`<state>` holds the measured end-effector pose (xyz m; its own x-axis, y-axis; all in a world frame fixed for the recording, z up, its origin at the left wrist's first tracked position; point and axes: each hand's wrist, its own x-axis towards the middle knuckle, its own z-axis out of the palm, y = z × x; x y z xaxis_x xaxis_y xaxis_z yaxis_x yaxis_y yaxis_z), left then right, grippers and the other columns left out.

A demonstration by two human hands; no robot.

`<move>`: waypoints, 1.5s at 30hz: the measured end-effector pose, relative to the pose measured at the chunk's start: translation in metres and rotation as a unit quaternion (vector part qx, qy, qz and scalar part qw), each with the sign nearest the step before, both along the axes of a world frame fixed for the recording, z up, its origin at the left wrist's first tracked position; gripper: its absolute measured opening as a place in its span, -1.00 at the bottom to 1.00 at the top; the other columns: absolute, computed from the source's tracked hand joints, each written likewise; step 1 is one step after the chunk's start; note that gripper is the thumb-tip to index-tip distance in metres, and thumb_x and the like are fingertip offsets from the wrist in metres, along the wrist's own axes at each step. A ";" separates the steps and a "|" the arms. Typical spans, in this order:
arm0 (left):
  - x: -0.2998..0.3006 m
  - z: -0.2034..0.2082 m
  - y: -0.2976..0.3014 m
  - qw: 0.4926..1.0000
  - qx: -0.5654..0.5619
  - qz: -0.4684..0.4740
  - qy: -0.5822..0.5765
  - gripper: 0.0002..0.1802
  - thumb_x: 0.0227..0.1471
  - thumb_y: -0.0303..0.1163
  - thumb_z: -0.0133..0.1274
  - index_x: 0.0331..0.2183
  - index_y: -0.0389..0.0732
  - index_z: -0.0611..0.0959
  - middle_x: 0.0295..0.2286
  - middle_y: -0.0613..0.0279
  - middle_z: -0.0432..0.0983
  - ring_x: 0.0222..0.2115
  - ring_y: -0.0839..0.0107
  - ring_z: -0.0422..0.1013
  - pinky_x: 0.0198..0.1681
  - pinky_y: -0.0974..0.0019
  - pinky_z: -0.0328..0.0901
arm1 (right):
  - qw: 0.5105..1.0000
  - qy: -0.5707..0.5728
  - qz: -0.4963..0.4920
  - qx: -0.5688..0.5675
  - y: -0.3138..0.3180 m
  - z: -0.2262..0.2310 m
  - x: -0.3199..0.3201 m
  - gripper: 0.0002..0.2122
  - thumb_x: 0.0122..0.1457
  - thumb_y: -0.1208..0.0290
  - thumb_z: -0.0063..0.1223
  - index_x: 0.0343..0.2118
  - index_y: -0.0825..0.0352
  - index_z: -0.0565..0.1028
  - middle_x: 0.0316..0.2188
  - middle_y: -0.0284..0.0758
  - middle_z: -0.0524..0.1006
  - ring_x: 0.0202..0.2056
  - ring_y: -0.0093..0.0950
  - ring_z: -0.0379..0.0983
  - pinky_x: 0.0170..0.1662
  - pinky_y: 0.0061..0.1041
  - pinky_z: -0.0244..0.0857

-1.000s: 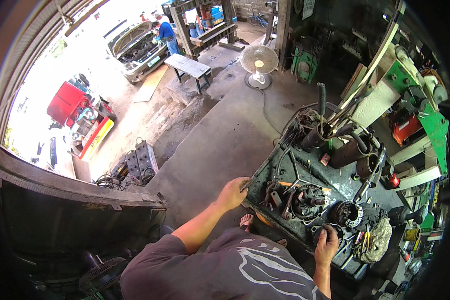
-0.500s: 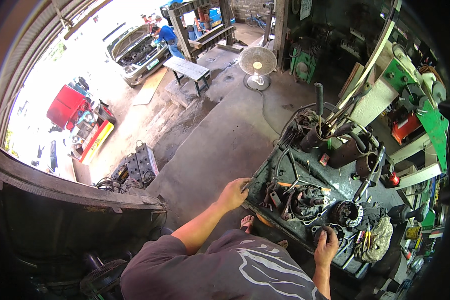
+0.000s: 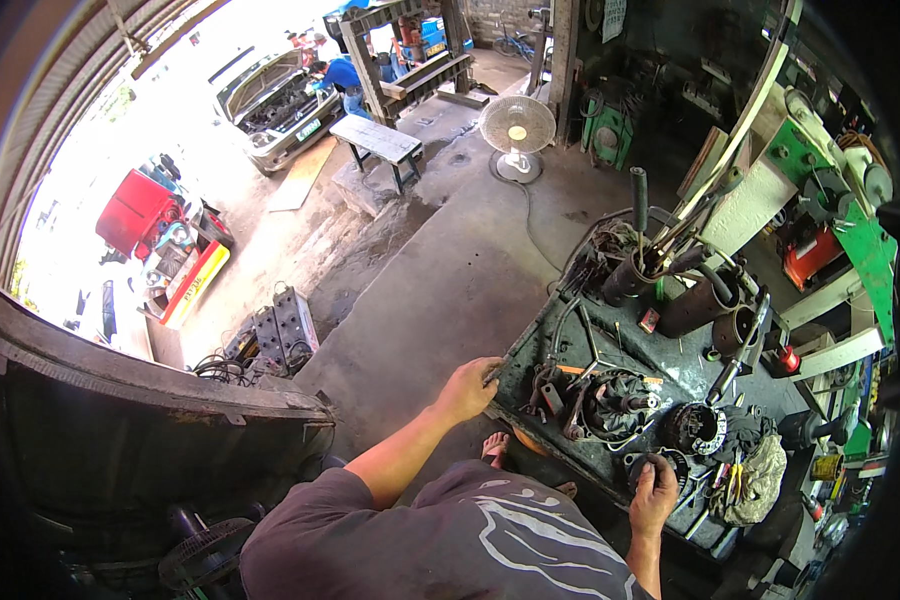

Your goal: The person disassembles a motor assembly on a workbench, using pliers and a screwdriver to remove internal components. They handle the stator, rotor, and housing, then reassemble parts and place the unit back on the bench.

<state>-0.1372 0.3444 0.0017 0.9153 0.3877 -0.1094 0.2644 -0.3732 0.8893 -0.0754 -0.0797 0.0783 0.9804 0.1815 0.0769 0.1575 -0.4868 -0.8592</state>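
My left hand (image 3: 468, 388) rests at the near-left edge of a dark metal worktable (image 3: 530, 345), its fingers curled over the rim. Close to the table's front edge, my right hand (image 3: 654, 495) is closed on a dark round metal part (image 3: 676, 466), which the fingers partly hide. Just beyond that part sits a ring-shaped part with copper-dark insides (image 3: 692, 428). To its left lies a greasy motor-like assembly (image 3: 618, 402) with a shaft pointing right. Pliers with yellow handles (image 3: 735, 480) lie beside a crumpled pale rag (image 3: 760, 482).
Metal cylinders (image 3: 692, 305) holding tools stand at the table's back. A white fan (image 3: 517, 130) stands on the floor beyond, its cord trailing to the table. Car batteries (image 3: 282, 330) sit at left. A bench (image 3: 378, 138), an open-hooded car (image 3: 275, 110) and a person in blue (image 3: 342, 75) are farther off.
Both hands keep their places, and the parts on the table have not visibly moved. The person in blue far off bends lower toward the car. The view has shifted very slightly.
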 end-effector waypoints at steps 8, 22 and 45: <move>-0.002 0.003 0.002 1.000 0.009 -0.005 0.007 -0.48 0.21 -0.51 0.16 0.20 -0.29 0.67 0.09 -0.13 0.69 0.14 0.01 0.61 0.25 0.08 0.45 | 1.000 0.004 -0.013 -0.017 0.003 0.006 0.001 -0.84 0.44 0.53 0.13 -0.07 0.50 0.66 -0.36 -0.25 0.68 -0.34 -0.47 0.57 -0.20 -0.43 0.45; 0.006 0.000 0.002 1.000 0.018 0.004 -0.005 -0.49 0.17 -0.47 0.21 0.17 -0.26 0.69 0.06 -0.18 0.68 0.14 -0.14 0.57 0.25 -0.01 0.42 | 0.998 0.015 -0.020 -0.050 0.001 0.004 0.003 -0.82 0.40 0.52 0.16 -0.05 0.47 0.69 -0.28 -0.11 0.74 -0.28 -0.27 0.68 -0.11 -0.31 0.51; 0.128 0.015 -0.014 0.954 0.242 -0.122 -0.128 -0.56 0.20 -0.44 0.29 0.12 -0.27 0.72 -0.10 -0.01 0.70 -0.09 0.02 0.65 0.06 0.08 0.51 | 0.996 0.034 -0.059 -0.055 0.005 0.021 -0.016 -0.84 0.39 0.52 0.25 -0.04 0.43 0.69 -0.31 -0.15 0.73 -0.34 -0.35 0.66 -0.19 -0.39 0.50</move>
